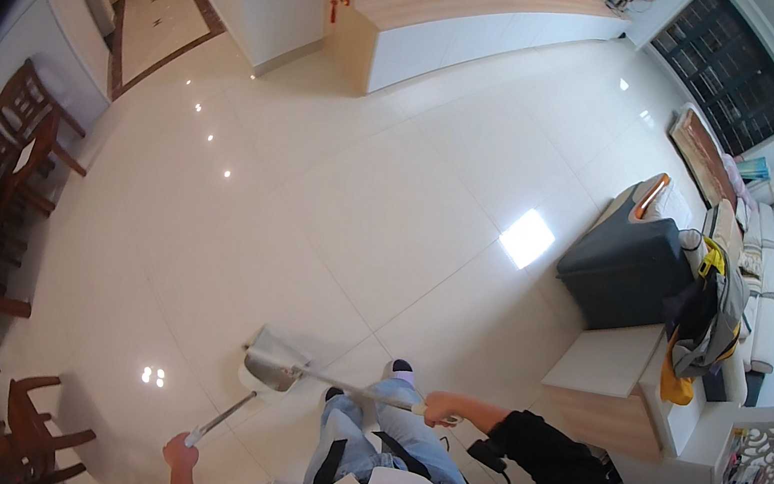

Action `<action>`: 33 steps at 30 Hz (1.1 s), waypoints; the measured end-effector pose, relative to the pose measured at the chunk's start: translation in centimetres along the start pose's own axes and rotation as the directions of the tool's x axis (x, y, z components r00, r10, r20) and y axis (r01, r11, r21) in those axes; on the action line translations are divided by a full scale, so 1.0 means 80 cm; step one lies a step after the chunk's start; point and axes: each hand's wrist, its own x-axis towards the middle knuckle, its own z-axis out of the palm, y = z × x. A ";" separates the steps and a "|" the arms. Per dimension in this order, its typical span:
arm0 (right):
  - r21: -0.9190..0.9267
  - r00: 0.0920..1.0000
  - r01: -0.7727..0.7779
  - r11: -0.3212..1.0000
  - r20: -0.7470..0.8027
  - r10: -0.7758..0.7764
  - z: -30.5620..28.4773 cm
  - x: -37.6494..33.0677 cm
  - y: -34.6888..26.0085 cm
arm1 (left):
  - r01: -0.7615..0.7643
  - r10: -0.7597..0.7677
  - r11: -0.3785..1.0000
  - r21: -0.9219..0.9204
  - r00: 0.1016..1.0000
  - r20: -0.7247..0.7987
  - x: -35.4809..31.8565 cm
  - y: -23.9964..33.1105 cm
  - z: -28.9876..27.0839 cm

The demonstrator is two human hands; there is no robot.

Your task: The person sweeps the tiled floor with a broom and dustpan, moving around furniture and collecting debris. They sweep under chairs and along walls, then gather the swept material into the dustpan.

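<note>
A silvery long-handled dustpan (275, 362) lies on the tiled floor just in front of my feet. My left hand (180, 454) is closed round the grip of a slim metal pole (226, 412), which slants up to the pan's near edge. Closed on the pale end of a second metal pole (363, 391) is my right hand (443, 410); this one runs leftward to the pan's right side. Which pole belongs to the pan, and what head the other carries, I cannot tell.
Dark wooden chairs (26, 124) line the left side, one chair (41, 415) nearer me. At right stand a dark grey sofa end (623, 254), a white-topped cabinet (602, 357) and a backpack (713, 324). A long low cabinet (437, 52) runs along the far wall.
</note>
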 end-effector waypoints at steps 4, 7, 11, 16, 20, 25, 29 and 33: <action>0.031 0.996 0.083 0.996 -0.045 -0.082 -0.049 -0.076 0.046 | 0.195 -0.215 0.950 0.244 0.975 0.058 -0.009 0.029 -0.016; 0.081 0.988 0.131 0.988 -0.098 -0.123 -0.095 -0.121 0.094 | 0.293 -0.248 0.921 0.256 0.949 -0.195 -0.007 0.081 -0.027; 0.248 0.991 0.123 0.961 -0.079 -0.107 -0.175 -0.147 0.169 | 0.373 -0.329 0.927 0.041 0.860 -0.390 0.024 0.189 -0.040; 0.349 0.952 0.133 0.928 -0.305 -0.021 -0.244 -0.148 0.261 | 0.298 -0.344 0.925 -0.238 0.921 -0.184 0.048 0.387 -0.031; 0.658 0.946 0.211 0.723 -0.323 0.018 -0.323 -0.146 0.331 | -0.098 0.056 0.931 -0.351 0.990 -0.128 0.078 0.527 -0.018; 0.641 0.864 0.250 0.726 -0.487 0.132 -0.433 -0.136 0.405 | -0.048 0.217 0.818 -0.573 0.948 0.231 0.150 0.668 -0.023; 0.890 0.891 0.385 0.245 -0.428 0.154 -0.539 -0.117 0.476 | 0.051 0.173 0.873 -0.484 0.897 0.407 0.246 0.793 -0.050; 0.837 0.822 0.394 0.379 -0.506 0.262 -0.623 -0.130 0.524 | -0.028 0.188 0.945 -0.325 0.861 0.472 0.349 0.963 -0.096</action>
